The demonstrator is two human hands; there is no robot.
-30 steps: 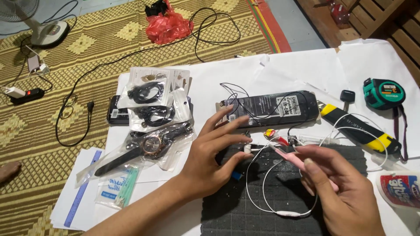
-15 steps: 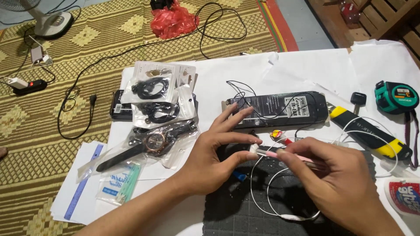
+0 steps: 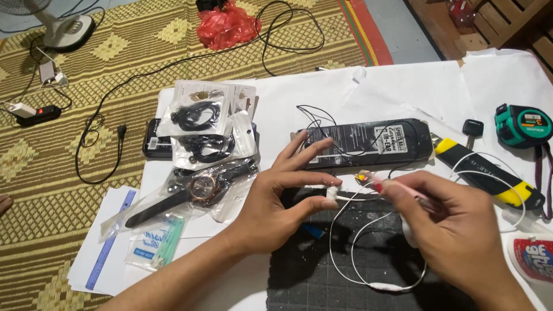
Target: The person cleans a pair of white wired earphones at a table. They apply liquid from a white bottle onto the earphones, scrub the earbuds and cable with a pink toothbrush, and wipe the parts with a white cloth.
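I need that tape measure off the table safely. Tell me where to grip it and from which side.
Grip the green tape measure across its flat faces, coming from above and the right. It lies flat on the white paper, away from both hands, and its strap trails toward the near edge beside the yellow-and-black utility knife.

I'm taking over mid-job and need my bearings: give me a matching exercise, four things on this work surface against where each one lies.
Things:
1. wristwatch in clear bag
2. tape measure
3. white earbud
4. red plastic bag

Places:
A. far right of the white paper, beside the yellow and black utility knife
B. on the woven mat, beyond the paper
C. pinched in the left hand, over the dark foam pad
D. left of the left hand, below the bagged black cables

Pairs: 1-D, 2-A, 3-C, 4-B
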